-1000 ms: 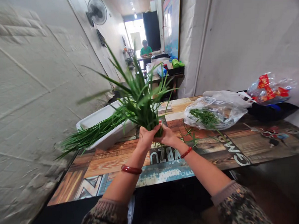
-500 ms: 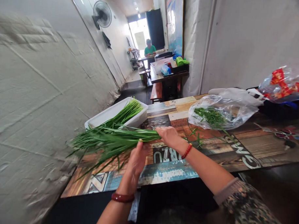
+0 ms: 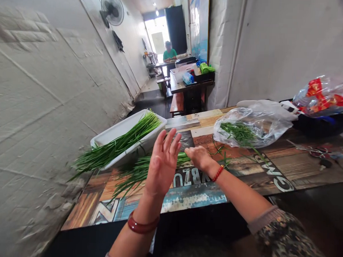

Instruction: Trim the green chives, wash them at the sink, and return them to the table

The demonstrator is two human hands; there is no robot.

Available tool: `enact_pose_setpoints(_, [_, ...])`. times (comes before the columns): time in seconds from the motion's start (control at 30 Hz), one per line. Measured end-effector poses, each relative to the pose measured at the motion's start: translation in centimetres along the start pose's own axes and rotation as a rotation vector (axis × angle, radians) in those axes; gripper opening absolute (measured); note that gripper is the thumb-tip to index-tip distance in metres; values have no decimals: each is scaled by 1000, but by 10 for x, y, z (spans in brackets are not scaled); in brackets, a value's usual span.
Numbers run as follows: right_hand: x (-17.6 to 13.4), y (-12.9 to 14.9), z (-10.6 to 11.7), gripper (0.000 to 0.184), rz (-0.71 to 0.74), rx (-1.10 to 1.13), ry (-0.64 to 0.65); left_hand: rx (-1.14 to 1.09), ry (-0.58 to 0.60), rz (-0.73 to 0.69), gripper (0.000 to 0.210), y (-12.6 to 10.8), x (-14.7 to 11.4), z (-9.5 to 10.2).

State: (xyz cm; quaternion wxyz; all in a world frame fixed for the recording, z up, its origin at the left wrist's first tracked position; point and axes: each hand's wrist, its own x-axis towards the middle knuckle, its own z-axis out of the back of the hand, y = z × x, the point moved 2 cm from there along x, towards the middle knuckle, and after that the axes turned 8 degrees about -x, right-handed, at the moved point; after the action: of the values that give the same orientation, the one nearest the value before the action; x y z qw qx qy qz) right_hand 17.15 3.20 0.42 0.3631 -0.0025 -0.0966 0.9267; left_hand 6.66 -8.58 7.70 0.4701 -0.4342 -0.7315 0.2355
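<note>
My right hand [image 3: 201, 158] is closed round the stem ends of a bunch of garlic chives [image 3: 138, 168], whose green leaves spread leftward just above or on the table; I cannot tell which. My left hand [image 3: 162, 167] is raised in front of that bunch with its fingers stretched out, hiding part of it. Behind, a white tray [image 3: 102, 138] holds more garlic chives [image 3: 124, 137] laid lengthwise, their leaf tips hanging over its near left end. Loose green scraps [image 3: 223, 157] lie to the right of my right hand.
The wood-patterned table [image 3: 203, 197] meets the wall on the left. At the right are a clear plastic bag [image 3: 272, 128] with green trimmings [image 3: 239, 134], keys [image 3: 325, 162] and a red-marked bag [image 3: 319, 97]. A person in green [image 3: 170, 55] sits far back at another table.
My left hand has risen from beside the bunch and spread its fingers. The bunch's leaves have come down lower and narrower, uncovering the tray's near side. My right hand still grips the stems.
</note>
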Motion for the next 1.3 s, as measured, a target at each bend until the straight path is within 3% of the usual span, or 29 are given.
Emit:
enact_pose_setpoints(0.13, [2, -3, -3, 25, 26, 19, -49, 359, 172, -68, 84, 27, 8, -9])
enact_pose_setpoints(0.23, [4, -5, 0, 25, 11, 25, -42, 795, 333, -8, 99, 59, 21, 10])
enact_pose_setpoints(0.33, [1, -8, 4, 24, 60, -10, -103, 1084, 424, 97, 104, 84, 34, 37])
enact_pose_setpoints(0.43, [-5, -13, 7, 20, 102, -22, -191, 1361, 472, 167, 96, 99, 39, 55])
enact_pose_setpoints(0.57, [-5, -34, 12, 22, 18, 60, -359, 1616, 360, 289, 61, 106, 40, 66])
enact_pose_setpoints(0.67, [1, -63, 10, 37, -214, 298, -585, 1661, 303, 255, 30, 107, 43, 71])
enact_pose_setpoints(0.73, [6, -82, 1, 34, -356, 610, -687, 1658, 285, 233, 21, 109, 44, 75])
enact_pose_setpoints(0.83, [14, -94, -21, 29, -411, 1135, -686, 1609, 254, 228, 20, 115, 43, 81])
enact_pose_setpoints(0.9, [17, -93, -33, 34, -385, 1336, -644, 1545, 209, 229, 20, 118, 41, 86])
enact_pose_setpoints(1.0, [15, -83, -40, 39, -319, 1437, -578, 1360, 165, 210, 12, 120, 42, 93])
enact_pose_setpoints(1.13, [9, -70, -32, 38, -243, 1448, -473, 1083, 167, 191, 9, 117, 48, 100])
enact_pose_setpoints(1.3, [7, -57, -21, 35, -197, 1407, -467, 976, 181, 227, 16, 113, 52, 99])
